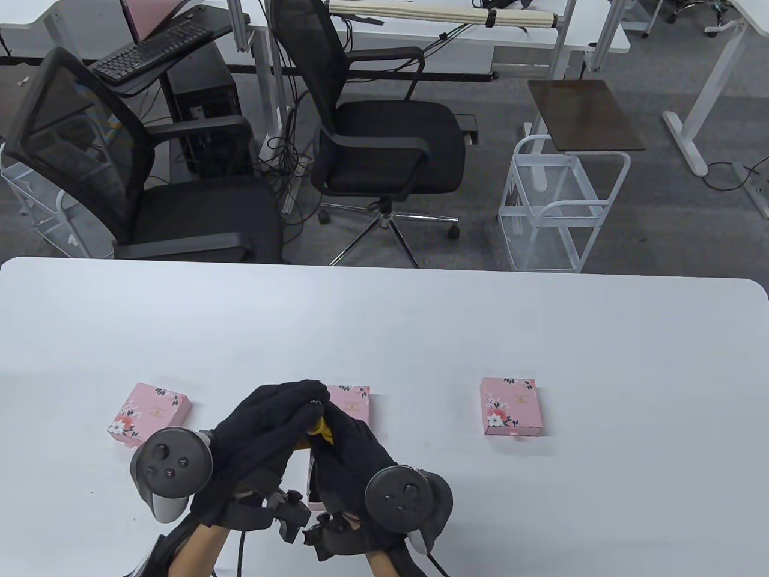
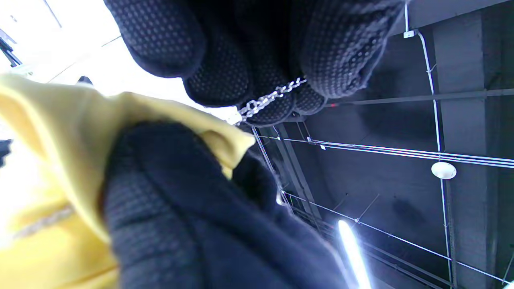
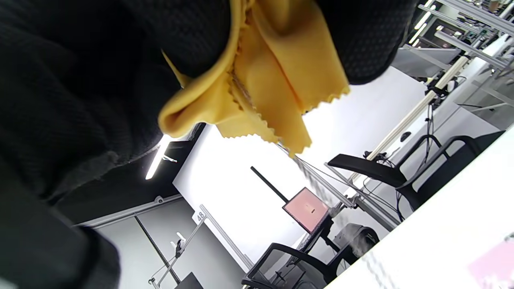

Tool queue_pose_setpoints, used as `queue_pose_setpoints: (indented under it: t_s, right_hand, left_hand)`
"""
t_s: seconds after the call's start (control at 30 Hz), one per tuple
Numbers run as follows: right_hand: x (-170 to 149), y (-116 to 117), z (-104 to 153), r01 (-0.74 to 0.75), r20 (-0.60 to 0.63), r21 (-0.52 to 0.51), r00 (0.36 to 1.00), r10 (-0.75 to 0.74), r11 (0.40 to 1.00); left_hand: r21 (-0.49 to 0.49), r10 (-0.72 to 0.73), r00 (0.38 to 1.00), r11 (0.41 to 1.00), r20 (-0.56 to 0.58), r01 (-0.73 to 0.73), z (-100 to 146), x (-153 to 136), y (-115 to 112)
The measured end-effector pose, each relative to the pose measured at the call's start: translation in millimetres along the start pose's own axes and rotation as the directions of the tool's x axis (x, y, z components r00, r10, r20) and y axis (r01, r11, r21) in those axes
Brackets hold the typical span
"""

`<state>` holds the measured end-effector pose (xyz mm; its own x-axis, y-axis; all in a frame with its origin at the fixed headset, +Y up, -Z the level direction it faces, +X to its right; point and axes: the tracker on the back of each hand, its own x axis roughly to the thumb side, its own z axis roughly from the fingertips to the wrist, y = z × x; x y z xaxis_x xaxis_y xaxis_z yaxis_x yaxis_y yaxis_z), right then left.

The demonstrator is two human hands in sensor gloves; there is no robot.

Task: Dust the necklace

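Both gloved hands meet above the table's front middle. My left hand (image 1: pixel 282 415) pinches a thin silver necklace chain (image 2: pixel 268 98) between its fingertips (image 2: pixel 257 72). My right hand (image 1: pixel 342 439) grips a yellow cloth (image 1: pixel 318 428) with a zigzag edge. The cloth (image 3: pixel 257 92) is folded around part of the chain, a short strip of which shows in a fold (image 2: pixel 40 224). In the table view the chain is hidden by the hands.
Three pink floral boxes lie on the white table (image 1: pixel 384 324): one at the left (image 1: pixel 150 413), one behind the hands (image 1: pixel 351 404), one at the right (image 1: pixel 512 406). Two black office chairs (image 1: pixel 384 138) and a white wire cart (image 1: pixel 562 204) stand beyond the far edge.
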<state>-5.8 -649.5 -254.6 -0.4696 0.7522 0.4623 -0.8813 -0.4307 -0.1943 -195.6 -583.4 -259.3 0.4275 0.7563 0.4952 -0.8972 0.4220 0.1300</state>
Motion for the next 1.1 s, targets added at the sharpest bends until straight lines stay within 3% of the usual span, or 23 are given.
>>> queue_pose_setpoints:
  t_s: [0.2,0.43,0.6,1.1]
  right_hand:
    - [-5,1,6,-0.025,-0.005,-0.05,1.0,0.025,0.998]
    - [-7,5,8,0.02,-0.008,0.018,1.0,-0.02,1.0]
    - [-11,2,9,-0.01,-0.02,-0.013,1.0,0.009,1.0]
    - [-11,0,13,-0.012,-0.015,0.043,1.0,0.013,0.999]
  left_hand:
    - [-0.025,-0.012,1.0,1.0,0.018,0.012,1,4,-3]
    - [-0.032,0.004,1.0,0.999,0.024,-0.003,2,8,1]
    - [-0.052,0.011,0.999,0.999,0.032,-0.009,3,10,2]
    - [-0.058,0.011,0.998,0.998,0.061,-0.008,6,13,1]
